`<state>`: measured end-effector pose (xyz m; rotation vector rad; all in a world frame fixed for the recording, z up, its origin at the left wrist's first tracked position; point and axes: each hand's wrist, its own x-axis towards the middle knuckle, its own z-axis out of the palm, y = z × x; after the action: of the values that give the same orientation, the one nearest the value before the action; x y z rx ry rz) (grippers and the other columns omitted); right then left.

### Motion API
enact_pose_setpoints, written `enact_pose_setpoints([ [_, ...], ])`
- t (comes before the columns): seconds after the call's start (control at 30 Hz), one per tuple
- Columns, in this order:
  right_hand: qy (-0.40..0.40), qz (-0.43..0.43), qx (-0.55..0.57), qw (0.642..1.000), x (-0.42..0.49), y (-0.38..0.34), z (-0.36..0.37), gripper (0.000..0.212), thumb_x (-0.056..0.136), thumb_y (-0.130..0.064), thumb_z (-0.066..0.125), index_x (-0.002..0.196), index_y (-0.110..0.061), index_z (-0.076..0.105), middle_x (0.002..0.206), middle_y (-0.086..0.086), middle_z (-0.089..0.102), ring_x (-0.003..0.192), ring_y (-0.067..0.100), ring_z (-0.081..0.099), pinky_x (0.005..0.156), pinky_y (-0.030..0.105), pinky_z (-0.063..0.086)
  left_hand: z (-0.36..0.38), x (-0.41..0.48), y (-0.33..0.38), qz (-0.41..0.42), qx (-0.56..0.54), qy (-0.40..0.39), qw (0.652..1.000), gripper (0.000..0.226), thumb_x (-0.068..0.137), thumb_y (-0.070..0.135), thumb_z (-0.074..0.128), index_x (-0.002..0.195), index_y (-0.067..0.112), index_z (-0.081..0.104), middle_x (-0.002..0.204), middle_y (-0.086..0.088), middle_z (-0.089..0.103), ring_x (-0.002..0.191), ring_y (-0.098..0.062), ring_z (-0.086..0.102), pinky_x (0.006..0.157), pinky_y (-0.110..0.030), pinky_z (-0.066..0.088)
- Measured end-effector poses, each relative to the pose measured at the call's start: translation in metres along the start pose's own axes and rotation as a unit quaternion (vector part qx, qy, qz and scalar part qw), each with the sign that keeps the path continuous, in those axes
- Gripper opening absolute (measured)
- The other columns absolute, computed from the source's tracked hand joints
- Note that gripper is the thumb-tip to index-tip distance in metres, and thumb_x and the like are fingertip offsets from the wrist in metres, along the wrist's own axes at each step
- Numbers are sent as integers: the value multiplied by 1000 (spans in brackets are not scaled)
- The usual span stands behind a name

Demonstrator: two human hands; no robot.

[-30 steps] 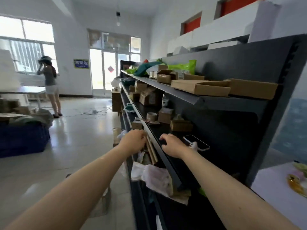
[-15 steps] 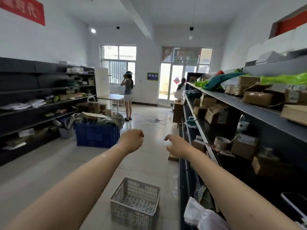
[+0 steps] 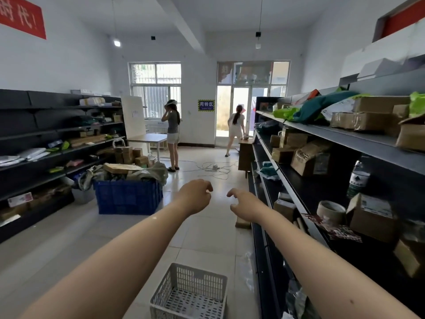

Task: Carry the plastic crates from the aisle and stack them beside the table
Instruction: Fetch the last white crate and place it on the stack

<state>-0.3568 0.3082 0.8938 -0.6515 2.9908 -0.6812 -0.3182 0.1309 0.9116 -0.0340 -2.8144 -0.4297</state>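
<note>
A white lattice plastic crate (image 3: 189,293) stands empty on the aisle floor just below my arms. A blue plastic crate (image 3: 127,196), heaped with cloth and cardboard, sits farther off on the left. The white table (image 3: 147,138) stands at the far end near the window. My left hand (image 3: 195,196) and my right hand (image 3: 245,204) reach forward at chest height above the floor, fingers loosely curled and apart, holding nothing and touching neither crate.
Dark shelving (image 3: 322,180) full of cardboard boxes runs along the right, more shelving (image 3: 46,139) along the left. One person (image 3: 172,132) stands by the table, another person (image 3: 235,126) at the doorway. Cables and a power strip (image 3: 215,166) lie on the floor.
My view has swung left from the right-hand shelf to face down the aisle. The white crate came into sight, and both hands left the shelf edge and now hang in the air.
</note>
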Motion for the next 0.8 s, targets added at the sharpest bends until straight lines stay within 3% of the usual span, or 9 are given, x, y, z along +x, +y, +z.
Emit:
enact_pose_setpoints([
  [0.2, 3, 29, 24, 999, 105, 11, 22, 49, 83, -23, 46, 131, -27, 48, 135, 10, 48, 109, 30, 59, 94, 47, 50, 34, 92, -61, 20, -18, -21, 999, 40, 90, 16, 41, 127, 20, 58, 136, -1, 55, 124, -22, 50, 100, -34, 43],
  [0.43, 16, 64, 28, 997, 239, 1, 53, 49, 89, -16, 49, 137, -26, 45, 133, 9, 50, 104, 25, 59, 91, 38, 51, 60, 213, -146, 17, -88, -45, 995, 40, 92, 16, 43, 129, 18, 58, 138, -1, 55, 125, -21, 50, 98, -30, 40],
  [0.5, 13, 70, 34, 997, 261, 3, 62, 49, 89, -18, 52, 136, -26, 46, 139, 8, 46, 113, 26, 57, 97, 39, 48, 72, 240, -164, 18, -105, -54, 993, 40, 92, 14, 43, 129, 15, 58, 137, -3, 56, 126, -23, 50, 101, -30, 39],
  [0.67, -46, 109, 9, 993, 334, 37, 130, 52, 88, -13, 50, 140, -20, 45, 143, 7, 45, 126, 27, 51, 105, 39, 42, 158, 298, -230, -6, -111, -136, 985, 41, 90, 18, 44, 129, 18, 58, 138, -4, 57, 124, -25, 53, 103, -33, 41],
  [0.8, -94, 150, 18, 984, 391, 81, 198, 47, 92, -15, 48, 139, -18, 45, 141, 10, 42, 121, 27, 52, 96, 34, 43, 228, 335, -287, -14, -49, -176, 983, 41, 92, 21, 42, 131, 23, 55, 140, 0, 55, 125, -25, 52, 102, -34, 35],
])
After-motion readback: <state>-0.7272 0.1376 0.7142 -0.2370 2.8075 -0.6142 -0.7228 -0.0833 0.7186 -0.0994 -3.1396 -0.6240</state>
